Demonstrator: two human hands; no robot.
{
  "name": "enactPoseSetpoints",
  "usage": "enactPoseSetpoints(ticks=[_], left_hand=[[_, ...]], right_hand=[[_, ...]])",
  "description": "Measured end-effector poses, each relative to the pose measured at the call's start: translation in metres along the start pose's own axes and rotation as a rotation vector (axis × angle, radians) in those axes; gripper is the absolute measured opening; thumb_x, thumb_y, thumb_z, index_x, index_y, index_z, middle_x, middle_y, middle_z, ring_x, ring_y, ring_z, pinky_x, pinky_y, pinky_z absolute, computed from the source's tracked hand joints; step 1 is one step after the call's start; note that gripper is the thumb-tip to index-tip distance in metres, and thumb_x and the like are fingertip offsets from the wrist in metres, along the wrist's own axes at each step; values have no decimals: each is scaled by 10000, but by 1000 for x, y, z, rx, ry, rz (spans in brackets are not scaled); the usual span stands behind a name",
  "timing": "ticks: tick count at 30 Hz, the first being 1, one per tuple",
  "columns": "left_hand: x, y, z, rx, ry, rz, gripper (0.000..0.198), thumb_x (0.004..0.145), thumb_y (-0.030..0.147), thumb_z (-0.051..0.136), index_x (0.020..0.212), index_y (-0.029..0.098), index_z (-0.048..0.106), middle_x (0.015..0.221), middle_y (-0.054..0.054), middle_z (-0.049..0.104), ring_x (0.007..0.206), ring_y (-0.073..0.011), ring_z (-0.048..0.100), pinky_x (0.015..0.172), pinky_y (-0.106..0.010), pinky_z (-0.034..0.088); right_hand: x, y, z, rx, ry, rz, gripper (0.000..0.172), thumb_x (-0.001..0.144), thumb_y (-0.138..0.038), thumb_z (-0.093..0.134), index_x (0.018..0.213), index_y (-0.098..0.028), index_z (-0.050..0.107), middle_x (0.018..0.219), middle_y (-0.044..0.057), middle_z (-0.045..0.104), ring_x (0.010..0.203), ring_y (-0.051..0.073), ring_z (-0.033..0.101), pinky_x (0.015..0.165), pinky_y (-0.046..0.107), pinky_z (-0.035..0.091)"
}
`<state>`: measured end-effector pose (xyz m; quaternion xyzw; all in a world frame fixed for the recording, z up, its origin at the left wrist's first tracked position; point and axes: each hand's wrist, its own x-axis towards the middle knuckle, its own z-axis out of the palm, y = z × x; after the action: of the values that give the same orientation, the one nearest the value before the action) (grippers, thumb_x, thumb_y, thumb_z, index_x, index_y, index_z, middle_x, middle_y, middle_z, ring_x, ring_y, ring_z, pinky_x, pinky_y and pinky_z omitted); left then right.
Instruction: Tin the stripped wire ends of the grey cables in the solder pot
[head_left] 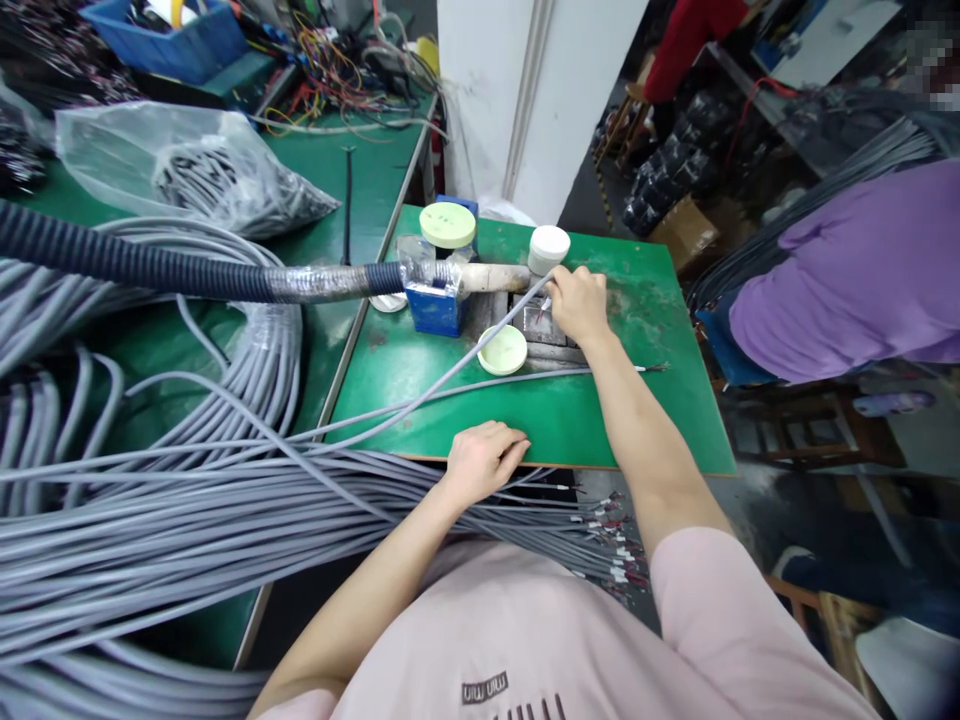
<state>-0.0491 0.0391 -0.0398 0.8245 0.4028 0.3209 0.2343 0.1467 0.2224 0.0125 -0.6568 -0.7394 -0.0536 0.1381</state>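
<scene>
My right hand (577,305) is closed on a grey cable (480,345) near its stripped end, over a dark metal block (540,322) on the green table. The cable slants down to the left from my fingers. My left hand (486,462) rests at the table's front edge, fingers curled in, with nothing visible in it. A second grey cable (517,378) lies across the table, passing under my right forearm, its bare wires showing beyond. Close by are a pale green shallow dish (502,352), a white round jar (549,248) and a ribbed hose (322,283) ending in a pale nozzle.
Bundles of grey cables (225,530) fill the left and pass below the table edge. A blue stand (436,310) supports the hose, near a yellow-green lid (448,225). A plastic bag (195,165) lies on the left table. A person in purple (870,270) sits at right.
</scene>
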Motion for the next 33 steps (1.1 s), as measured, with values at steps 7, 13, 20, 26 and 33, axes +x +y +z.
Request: enactPoseSetpoints(ticks=[7, 13, 20, 26, 33], left_hand=[[2, 0, 0, -90, -45, -64, 253, 909, 325, 498, 868, 170, 693, 739, -46, 682, 692, -137, 601, 678, -256, 450], [0, 44, -61, -932, -636, -14, 301, 850, 344, 598, 1065, 153, 690, 837, -76, 720, 706, -143, 642, 673, -246, 510], [1, 53, -62, -1242, -276, -470, 393, 747, 464, 700, 975, 146, 718, 680, -46, 686, 566, -98, 590, 537, -197, 466], [-7, 51, -29, -1339, -63, -617, 406, 675, 475, 754, 907, 142, 728, 700, -38, 686, 541, -64, 546, 507, -172, 421], [-16, 64, -24, -1352, -31, -633, 377, 638, 459, 787, 810, 129, 728, 671, -38, 683, 557, -82, 572, 540, -195, 466]], right_hand=[[-9, 1, -21, 55, 64, -37, 345, 954, -357, 318, 1012, -177, 607, 898, 134, 600, 940, 316, 492, 836, 465, 318], [-79, 0, -82, 239, 136, -212, 329, 957, -369, 349, 1078, -262, 636, 1034, 87, 656, 990, 267, 546, 902, 461, 355], [-190, -24, -103, 450, 86, -562, 283, 921, -305, 441, 1068, -416, 656, 1184, 0, 662, 1044, 242, 578, 862, 484, 467], [-236, -41, -96, 479, 149, -614, 371, 871, -182, 502, 1116, -432, 626, 1150, -7, 678, 1032, 216, 602, 849, 450, 509], [-252, -45, -94, 640, 185, -540, 494, 829, -107, 498, 1264, -341, 533, 1111, 65, 678, 1006, 236, 614, 809, 453, 522]])
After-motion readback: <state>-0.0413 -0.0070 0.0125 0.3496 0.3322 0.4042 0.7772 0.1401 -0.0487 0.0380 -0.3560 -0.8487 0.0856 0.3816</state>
